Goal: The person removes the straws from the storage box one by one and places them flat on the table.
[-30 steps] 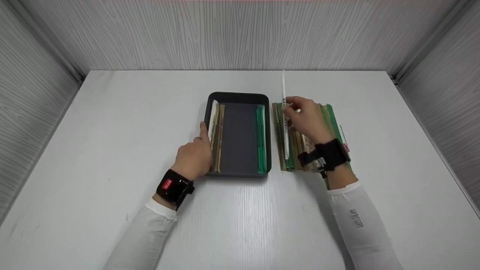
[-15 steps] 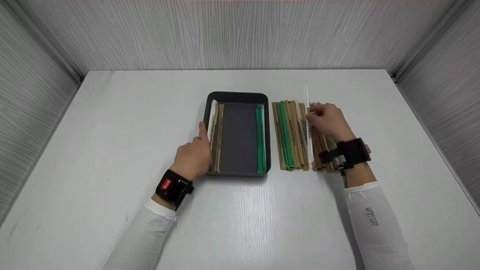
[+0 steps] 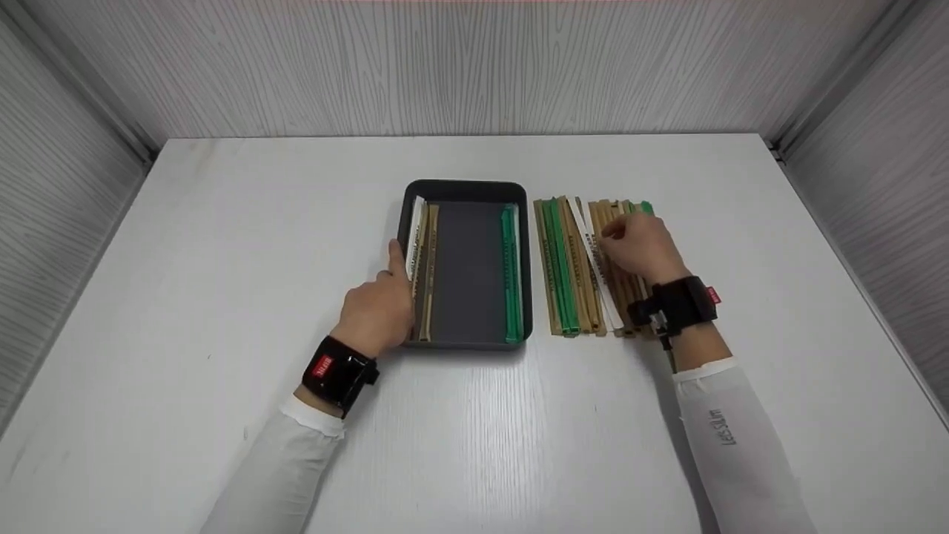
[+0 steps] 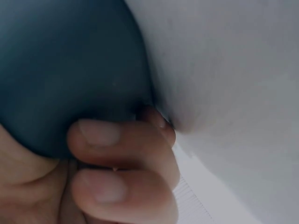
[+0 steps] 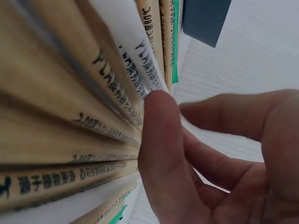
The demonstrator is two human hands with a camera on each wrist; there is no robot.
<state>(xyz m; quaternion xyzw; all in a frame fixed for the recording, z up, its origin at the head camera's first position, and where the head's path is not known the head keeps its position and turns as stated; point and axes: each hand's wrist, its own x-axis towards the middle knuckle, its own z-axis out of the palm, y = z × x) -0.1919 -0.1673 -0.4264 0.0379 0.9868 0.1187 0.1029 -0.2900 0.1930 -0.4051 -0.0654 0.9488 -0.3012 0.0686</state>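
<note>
In the head view, my left hand (image 3: 374, 311) grips the near left side of a dark grey tray (image 3: 471, 274), index finger along its outer edge. The left wrist view shows curled fingertips (image 4: 100, 135) against the tray wall (image 4: 79, 70). Inside the tray, white and brown wrapped straws (image 3: 432, 274) lie along the left side, green ones (image 3: 511, 274) along the right. My right hand (image 3: 639, 241) is over a row of wrapped straws. In the right wrist view, its thumb (image 5: 163, 135) lies against the straws beside white ones (image 5: 133, 42); nothing shows between thumb and index finger.
The row right of the tray holds brown straws (image 3: 582, 297), green straws (image 3: 561, 274) and slanting white straws (image 3: 597, 259), side by side on the white table (image 3: 474, 445). Pale wood-grain panels (image 3: 460, 74) enclose the table at the back and sides.
My right hand carried a raised white straw rightward, then let it go; white straws now lie slanting across the row. The left hand keeps its place on the tray.
</note>
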